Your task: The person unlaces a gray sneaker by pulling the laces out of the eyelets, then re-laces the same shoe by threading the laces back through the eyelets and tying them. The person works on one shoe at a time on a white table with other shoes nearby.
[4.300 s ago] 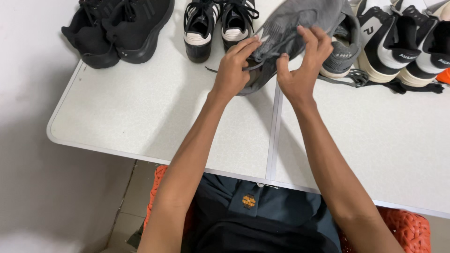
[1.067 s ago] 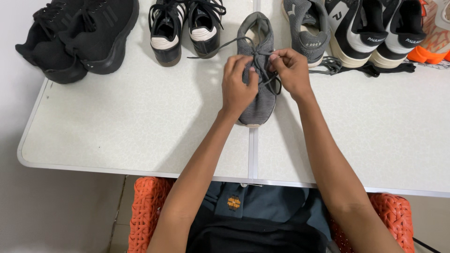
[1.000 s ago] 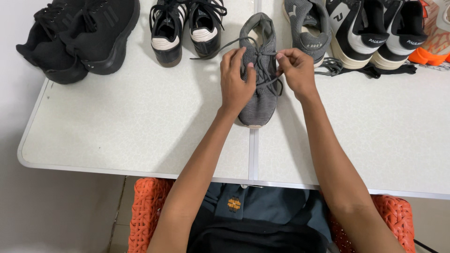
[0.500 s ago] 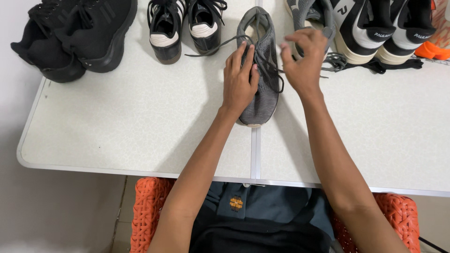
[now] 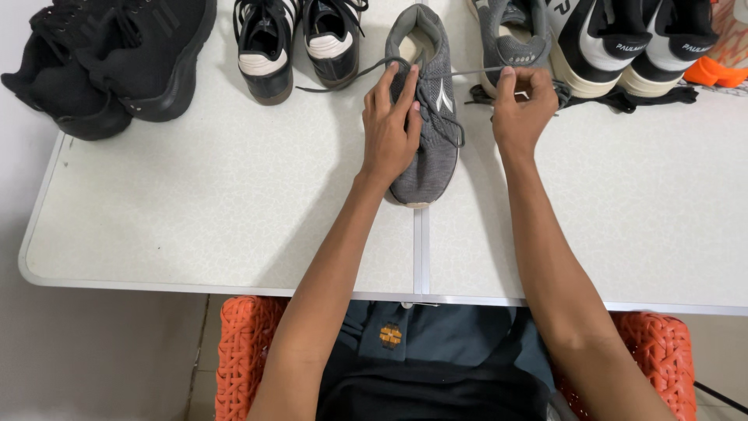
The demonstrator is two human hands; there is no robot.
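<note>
Left hand (image 5: 389, 129) laid palm-down on the grey shoe (image 5: 427, 117), fingers pointing to 12 o'clock, fingertips pressing the laces near the tongue; not closed round anything, merely flat and holding down. Forearm running back toward 7 o'clock, off the table's near edge.

Right hand (image 5: 520, 109) just at 3 o'clock of the shoe, knuckles up, thumb and forefinger pinched on the lace (image 5: 467, 72), drawn taut across from the eyelets toward 3 o'clock. Other fingers curled in. Forearm slanting back toward 5 o'clock.

Grey shoe flat on its sole on the white table (image 5: 195, 203), toe toward 6 o'clock, heel opening at 12, straddling the seam between the two table halves. A second lace end trailing from it toward 9 o'clock.

At 1 o'clock of the shoe, its grey mate (image 5: 510, 35), near the right hand. Further toward 2 o'clock, black-and-white trainers (image 5: 623, 39), then something orange (image 5: 721, 62) at the frame's edge. At 10 o'clock, a pair of black shoes with white bands (image 5: 300, 39); well apart at 9 to 10 o'clock, bulky black shoes (image 5: 109, 54) by the table corner.

At 6 o'clock, below the table, an orange woven chair (image 5: 241, 351) beneath the seated person.
</note>
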